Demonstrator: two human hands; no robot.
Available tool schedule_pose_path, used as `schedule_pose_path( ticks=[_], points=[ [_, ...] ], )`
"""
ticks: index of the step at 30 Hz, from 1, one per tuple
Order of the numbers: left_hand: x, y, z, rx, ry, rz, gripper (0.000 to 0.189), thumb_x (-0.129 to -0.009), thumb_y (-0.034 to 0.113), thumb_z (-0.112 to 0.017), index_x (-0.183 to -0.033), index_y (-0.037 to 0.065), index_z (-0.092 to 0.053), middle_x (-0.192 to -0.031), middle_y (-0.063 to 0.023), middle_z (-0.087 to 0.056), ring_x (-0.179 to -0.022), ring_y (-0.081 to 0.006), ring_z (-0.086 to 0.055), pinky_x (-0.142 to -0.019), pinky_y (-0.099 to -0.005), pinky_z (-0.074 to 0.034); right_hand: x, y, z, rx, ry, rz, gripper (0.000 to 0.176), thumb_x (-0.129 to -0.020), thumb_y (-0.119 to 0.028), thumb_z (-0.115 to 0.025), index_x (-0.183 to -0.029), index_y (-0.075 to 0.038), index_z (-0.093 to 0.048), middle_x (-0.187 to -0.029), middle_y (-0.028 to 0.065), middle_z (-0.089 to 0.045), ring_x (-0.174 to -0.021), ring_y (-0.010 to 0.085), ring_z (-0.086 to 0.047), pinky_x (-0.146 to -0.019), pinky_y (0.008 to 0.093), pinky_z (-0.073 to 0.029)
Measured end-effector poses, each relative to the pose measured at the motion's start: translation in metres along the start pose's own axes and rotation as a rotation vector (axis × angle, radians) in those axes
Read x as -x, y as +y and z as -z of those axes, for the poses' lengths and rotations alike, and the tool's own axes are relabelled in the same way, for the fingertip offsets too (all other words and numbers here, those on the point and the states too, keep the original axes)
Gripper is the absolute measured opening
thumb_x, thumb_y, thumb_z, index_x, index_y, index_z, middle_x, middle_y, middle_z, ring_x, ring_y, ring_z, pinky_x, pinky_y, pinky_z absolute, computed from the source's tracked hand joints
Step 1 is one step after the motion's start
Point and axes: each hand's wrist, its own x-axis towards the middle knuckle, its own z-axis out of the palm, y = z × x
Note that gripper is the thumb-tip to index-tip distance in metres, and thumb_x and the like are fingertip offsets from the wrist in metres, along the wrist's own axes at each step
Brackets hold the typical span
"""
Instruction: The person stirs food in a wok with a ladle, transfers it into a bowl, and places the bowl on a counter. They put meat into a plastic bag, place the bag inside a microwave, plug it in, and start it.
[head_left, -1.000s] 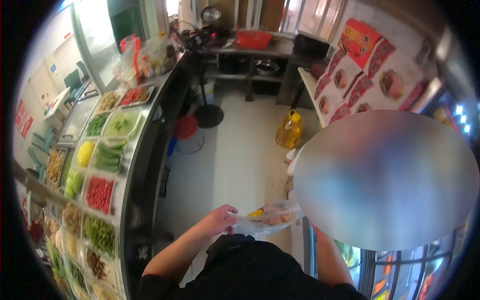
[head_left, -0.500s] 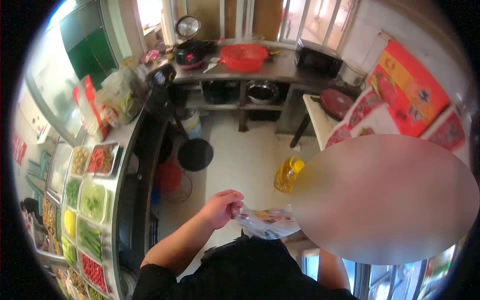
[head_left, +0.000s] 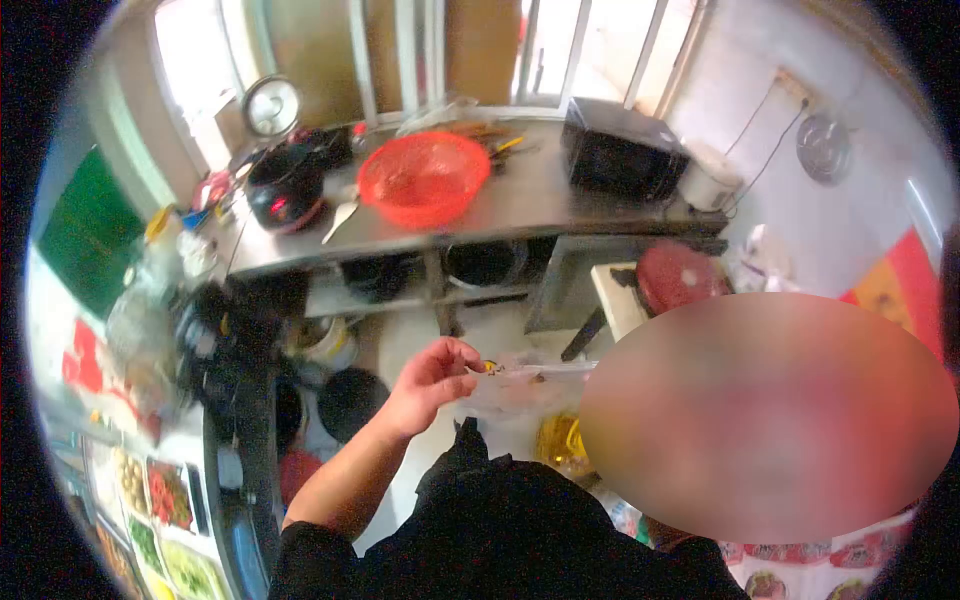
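Nearest the camera is the person's black top (head_left: 500, 530), filling the bottom of the view. From it the left forearm rises to the left hand (head_left: 430, 385), which is closed in a pinch, thumb and fingertips gripping the left edge of a clear plastic bag (head_left: 520, 388). The bag hangs in front of the chest, near the middle of the scene, stretched out to the right. A small yellow bit shows at the pinched edge; the rest of its contents are too blurred to name. The right hand is hidden behind a blurred patch at the bag's right end, so I cannot tell its state.

Just below the bag, on the floor, stands a yellow oil bottle (head_left: 558, 445). At the near left, a dark counter (head_left: 235, 490) carries trays of food (head_left: 165, 500) in red and green. Between the counter and the person sit a red stool (head_left: 298, 470) and, a little farther, a round black base (head_left: 350, 400).

To the right, a red round pan (head_left: 675, 275) rests on a white board.

Farthest back, a steel table (head_left: 520, 215) spans the wall. On it, from left to right, stand a black cooker (head_left: 285, 190), a red basket (head_left: 425, 178), a black microwave (head_left: 620, 150) and a white pot (head_left: 705, 185).
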Motion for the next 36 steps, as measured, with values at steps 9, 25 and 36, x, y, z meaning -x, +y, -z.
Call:
schedule_pose_path(
  ticks=[9,25,36],
  points=[
    [-0.294,0.047,0.059,0.019,-0.078,-0.095,0.024,-0.079,0.003,-0.060,-0.101,0.004,-0.051,-0.087,-0.0046,-0.056,-0.077,-0.0123,-0.053,-0.067,-0.0260,-0.044,-0.216,-0.113,-0.010,-0.175,0.156,0.073,0.012,-0.086,-0.014,-0.057,-0.088,-0.002,-0.060,-0.082,0.0056,-0.063,-0.074,0.0134,-0.058,-0.069,0.0266,-0.047],
    [-0.566,-0.049,0.063,-1.043,0.443,0.031,0.054,-0.070,0.025,-0.075,-0.114,0.007,-0.049,-0.080,-0.0135,-0.063,-0.073,-0.0261,-0.062,-0.066,-0.0350,-0.048,-0.534,-0.163,-0.016,0.555,-0.455,0.493,0.034,-0.086,-0.010,-0.046,-0.118,-0.008,-0.056,-0.096,0.0117,-0.064,-0.086,0.0236,-0.063,-0.080,0.0350,-0.050],
    [-0.611,-0.032,0.117,-0.533,0.330,0.036,0.034,-0.071,0.017,-0.071,-0.100,0.003,-0.059,-0.076,-0.0095,-0.062,-0.068,-0.0172,-0.059,-0.064,-0.0304,-0.048,-0.605,-0.098,-0.021,0.506,-0.121,0.693,0.041,-0.074,-0.017,-0.068,-0.112,-0.008,-0.056,-0.112,0.0090,-0.059,-0.099,0.0229,-0.058,-0.090,0.0363,-0.045]
  ],
)
